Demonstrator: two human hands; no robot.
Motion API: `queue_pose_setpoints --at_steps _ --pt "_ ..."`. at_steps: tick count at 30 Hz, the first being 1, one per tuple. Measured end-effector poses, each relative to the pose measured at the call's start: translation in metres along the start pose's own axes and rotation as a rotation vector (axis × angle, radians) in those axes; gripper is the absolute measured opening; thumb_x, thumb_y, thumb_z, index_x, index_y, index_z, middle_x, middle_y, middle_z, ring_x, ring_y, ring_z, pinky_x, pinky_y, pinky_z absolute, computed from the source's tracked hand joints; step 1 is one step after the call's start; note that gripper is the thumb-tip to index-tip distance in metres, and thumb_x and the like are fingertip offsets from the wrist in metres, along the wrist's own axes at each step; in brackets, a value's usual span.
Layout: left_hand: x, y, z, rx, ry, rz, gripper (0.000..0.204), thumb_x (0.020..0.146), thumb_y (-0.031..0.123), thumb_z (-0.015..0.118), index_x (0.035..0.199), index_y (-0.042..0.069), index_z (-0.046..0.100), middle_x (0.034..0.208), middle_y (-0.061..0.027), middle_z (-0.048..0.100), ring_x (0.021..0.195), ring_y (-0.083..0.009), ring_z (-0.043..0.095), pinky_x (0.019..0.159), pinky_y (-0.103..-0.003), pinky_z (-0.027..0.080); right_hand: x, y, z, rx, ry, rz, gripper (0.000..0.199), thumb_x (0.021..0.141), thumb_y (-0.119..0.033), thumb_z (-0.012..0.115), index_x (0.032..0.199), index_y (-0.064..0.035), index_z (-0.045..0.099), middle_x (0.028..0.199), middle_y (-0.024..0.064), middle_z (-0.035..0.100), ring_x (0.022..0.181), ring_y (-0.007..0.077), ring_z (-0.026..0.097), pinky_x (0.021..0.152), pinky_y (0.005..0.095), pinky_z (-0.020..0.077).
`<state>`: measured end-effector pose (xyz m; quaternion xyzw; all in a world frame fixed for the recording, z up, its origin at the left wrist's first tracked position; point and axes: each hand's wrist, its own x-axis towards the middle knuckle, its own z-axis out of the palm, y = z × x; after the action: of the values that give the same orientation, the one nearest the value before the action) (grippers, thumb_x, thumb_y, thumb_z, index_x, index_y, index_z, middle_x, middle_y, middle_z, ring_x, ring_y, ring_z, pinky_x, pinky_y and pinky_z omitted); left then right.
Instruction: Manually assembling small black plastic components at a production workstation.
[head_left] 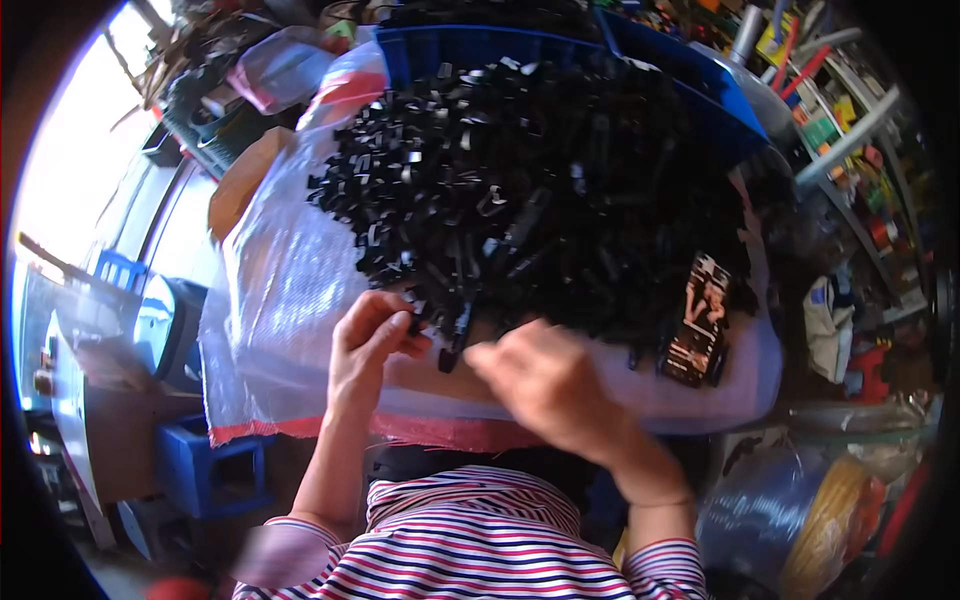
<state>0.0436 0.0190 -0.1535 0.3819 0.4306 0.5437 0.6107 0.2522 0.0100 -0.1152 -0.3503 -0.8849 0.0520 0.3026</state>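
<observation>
My left hand (372, 338) is closed in a pinch at the near left edge of a big heap of small black parts (560, 190). Between its thumb and fingers is a small black part (416, 322), mostly covered by the fingertips. My right hand (550, 390) hovers to the right, over the near side of the heap, its fingers smeared by motion. Whether it holds anything cannot be made out. Among the parts are shiny pieces, mostly on the left, and longer dark pieces such as the one (458, 338) between my hands.
A white woven sheet (285, 320) with a red edge lies under the heap. Blue bins (490, 50) stand behind it. At the right lies a phone-like rectangle (697, 320) with a picture on it. A blue stool (210, 465) stands left, a metal shelf (850, 140) right.
</observation>
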Motion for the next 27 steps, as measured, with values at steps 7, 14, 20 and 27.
queue_pose_setpoints --at_steps 7,14,20,27 --pt "-0.007 -0.011 -0.002 0.030 0.130 0.024 0.007 0.089 0.009 0.052 0.094 0.005 0.051 0.076 -0.0035 0.057 0.060 -0.0090 0.056 0.057 -0.020 0.046 -0.010 -0.017 0.059 -0.055 -0.017 0.236 0.025 0.071 -0.007 0.057 0.096 -0.0050 0.055 0.084 0.0078 0.050 0.077 0.0221 0.055 0.067 0.0321 0.0473" --pt "-0.012 -0.011 0.007 0.023 0.038 0.009 0.010 0.088 0.012 0.055 0.094 0.005 0.051 0.076 -0.0046 0.059 0.060 -0.0083 0.057 0.056 -0.019 0.045 -0.032 -0.008 0.043 0.088 0.087 0.308 0.014 0.071 -0.008 0.067 0.079 -0.0045 0.056 0.081 0.0074 0.051 0.074 0.0243 0.056 0.067 0.0332 0.0480" --pt "-0.013 -0.011 0.012 0.002 -0.003 0.006 0.010 0.088 0.012 0.054 0.093 0.004 0.052 0.076 -0.0046 0.059 0.062 -0.0079 0.055 0.058 -0.019 0.045 -0.031 -0.014 0.039 0.112 0.116 0.336 0.013 0.070 -0.006 0.067 0.079 -0.0049 0.058 0.081 0.0068 0.054 0.073 0.0240 0.056 0.062 0.0326 0.0483" --pt "-0.016 -0.012 0.016 0.005 -0.010 -0.018 0.010 0.089 0.013 0.054 0.094 0.004 0.052 0.076 -0.0040 0.059 0.063 -0.0079 0.055 0.060 -0.020 0.044 0.009 0.013 0.023 -0.105 0.288 0.222 0.035 0.067 -0.003 0.068 0.101 -0.0037 0.058 0.099 0.0066 0.057 0.081 0.0239 0.053 0.070 0.0327 0.0462"
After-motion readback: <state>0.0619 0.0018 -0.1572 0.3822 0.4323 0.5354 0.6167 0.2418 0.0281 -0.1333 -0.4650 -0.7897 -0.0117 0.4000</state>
